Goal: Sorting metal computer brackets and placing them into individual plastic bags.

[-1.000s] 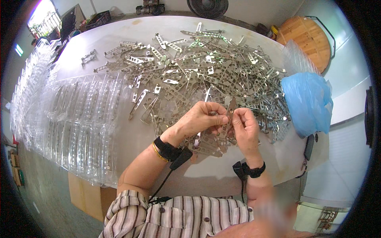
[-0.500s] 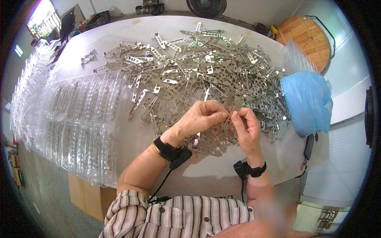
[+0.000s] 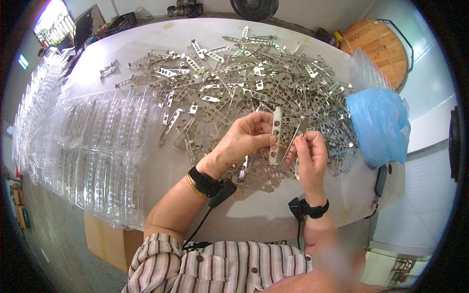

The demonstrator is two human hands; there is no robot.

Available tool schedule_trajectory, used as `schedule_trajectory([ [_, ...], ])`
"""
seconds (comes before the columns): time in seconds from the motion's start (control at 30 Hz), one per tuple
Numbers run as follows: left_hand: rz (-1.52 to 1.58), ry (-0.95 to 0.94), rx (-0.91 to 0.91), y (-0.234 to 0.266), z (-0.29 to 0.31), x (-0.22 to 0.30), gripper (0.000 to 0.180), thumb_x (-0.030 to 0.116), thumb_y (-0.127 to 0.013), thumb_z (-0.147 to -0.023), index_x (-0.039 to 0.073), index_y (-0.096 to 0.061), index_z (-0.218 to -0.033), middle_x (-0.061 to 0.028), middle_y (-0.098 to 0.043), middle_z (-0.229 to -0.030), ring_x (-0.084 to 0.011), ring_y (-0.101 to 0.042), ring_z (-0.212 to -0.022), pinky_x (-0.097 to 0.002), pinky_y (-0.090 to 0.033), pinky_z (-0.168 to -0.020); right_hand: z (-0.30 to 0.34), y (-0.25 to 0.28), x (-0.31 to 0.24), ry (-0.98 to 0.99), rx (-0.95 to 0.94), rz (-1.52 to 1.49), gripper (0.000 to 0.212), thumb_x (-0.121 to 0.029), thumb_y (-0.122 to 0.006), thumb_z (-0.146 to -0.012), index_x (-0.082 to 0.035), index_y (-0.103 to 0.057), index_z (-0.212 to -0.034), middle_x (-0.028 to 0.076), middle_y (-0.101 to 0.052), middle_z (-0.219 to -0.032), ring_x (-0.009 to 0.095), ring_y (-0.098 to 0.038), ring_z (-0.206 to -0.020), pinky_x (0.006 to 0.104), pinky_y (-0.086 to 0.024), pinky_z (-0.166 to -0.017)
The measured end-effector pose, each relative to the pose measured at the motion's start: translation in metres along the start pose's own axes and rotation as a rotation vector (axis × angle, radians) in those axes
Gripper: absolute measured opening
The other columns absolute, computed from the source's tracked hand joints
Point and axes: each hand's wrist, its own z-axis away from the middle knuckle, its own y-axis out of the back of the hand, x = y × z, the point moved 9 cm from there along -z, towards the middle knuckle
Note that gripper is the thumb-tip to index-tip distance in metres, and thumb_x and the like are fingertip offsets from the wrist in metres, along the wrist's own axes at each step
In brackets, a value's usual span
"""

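Note:
Between the thumb and fingers of my left hand (image 3: pixel 246 138) stands a flat silver metal bracket (image 3: pixel 276 128) with a row of round holes, its broad face showing. Just to the right, my right hand (image 3: pixel 311 152) pinches a second metal bracket (image 3: pixel 293 138), tilted and seen nearly edge-on. A small gap lies between the two pieces. Both hands are above the near edge of a large heap of similar loose metal brackets (image 3: pixel 229 95) on the white table (image 3: pixel 254 207).
At the left lie clear plastic trays (image 3: pixel 105 151) with rows of metal pieces, beside stacked clear trays (image 3: pixel 36 117). A blue plastic bag (image 3: pixel 378 127) sits at the right edge, with more clear trays (image 3: pixel 369 71) behind it. A cardboard box (image 3: pixel 110 239) stands below the table's left side.
The two brackets, close together between my fingertips before, are now apart. My left hand's bracket has turned its broad face into view, and my right hand has shifted slightly right.

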Motion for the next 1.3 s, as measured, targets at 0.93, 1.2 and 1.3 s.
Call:
schedule_trajectory([
  [0.93,0.037,0.14,-0.137,-0.011,0.005,-0.009,0.016,0.012,-0.071,-0.094,0.003,-0.067,-0.106,-0.0003,-0.07,-0.089,-0.0088,-0.067,-0.077,-0.0254,-0.058,-0.067,0.004,-0.008,0.002,-0.011,-0.046,0.169,0.009,-0.012,-0.06,-0.101,-0.007,-0.054,-0.097,-0.003,-0.061,-0.075,0.001,-0.052,-0.055,0.0184,-0.042,-0.048],
  [1.2,0.034,0.144,-0.137,-0.011,0.003,-0.012,0.015,0.012,-0.071,-0.094,0.003,-0.067,-0.106,0.0002,-0.069,-0.09,-0.0082,-0.066,-0.076,-0.0251,-0.058,-0.068,0.004,-0.008,0.003,-0.014,-0.06,0.16,0.009,-0.011,-0.059,-0.102,-0.007,-0.053,-0.097,-0.002,-0.06,-0.075,0.001,-0.052,-0.056,0.0186,-0.042,-0.049],
  [1.3,0.027,0.148,-0.129,-0.01,0.004,-0.013,0.014,0.011,-0.071,-0.094,0.003,-0.068,-0.106,0.0006,-0.069,-0.09,-0.008,-0.066,-0.077,-0.0249,-0.057,-0.068,0.004,-0.008,0.004,-0.013,-0.058,0.163,0.009,-0.011,-0.059,-0.102,-0.007,-0.053,-0.097,-0.002,-0.06,-0.075,0.001,-0.052,-0.057,0.0186,-0.042,-0.049],
])
